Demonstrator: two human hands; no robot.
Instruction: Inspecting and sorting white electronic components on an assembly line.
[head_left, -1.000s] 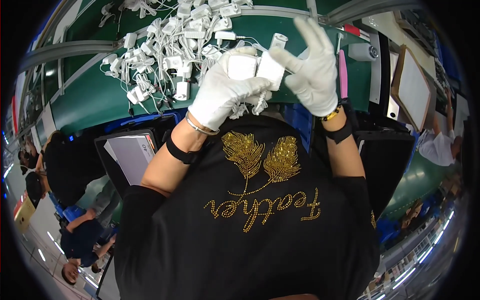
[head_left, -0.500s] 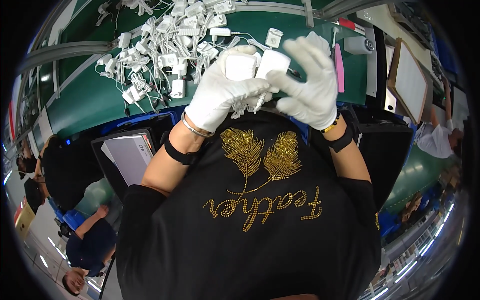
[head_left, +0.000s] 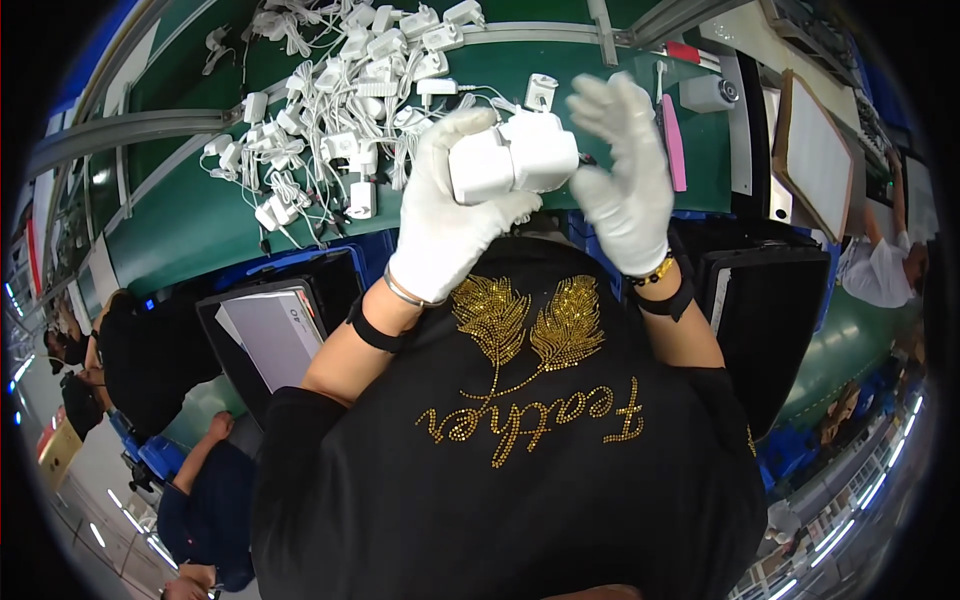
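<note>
My left hand (head_left: 440,200), in a white glove, grips two white power adapters side by side. The left adapter (head_left: 482,165) rests against its palm, and the right adapter (head_left: 544,152) sticks out toward my other hand. Just right of them my right hand (head_left: 625,175), also gloved, is raised with its fingers stretched out and nothing in it. A small gap parts it from the adapters. Beyond both hands, a large heap of white power adapters (head_left: 375,88) with bundled cables covers the left part of the green table (head_left: 170,205). One adapter (head_left: 541,92) stands apart behind the held pair.
A pink strip (head_left: 674,145) and a white cylindrical container (head_left: 708,93) lie at the right. Below the table edge are a black bin with papers (head_left: 270,335) at left and another black bin (head_left: 765,310) at right. A metal rail (head_left: 530,30) runs along the back; other people are at the sides.
The two adapters have turned and tilted in my left hand, their large blank faces now toward me. My right hand has drawn away from them, and its fingers have straightened upward.
</note>
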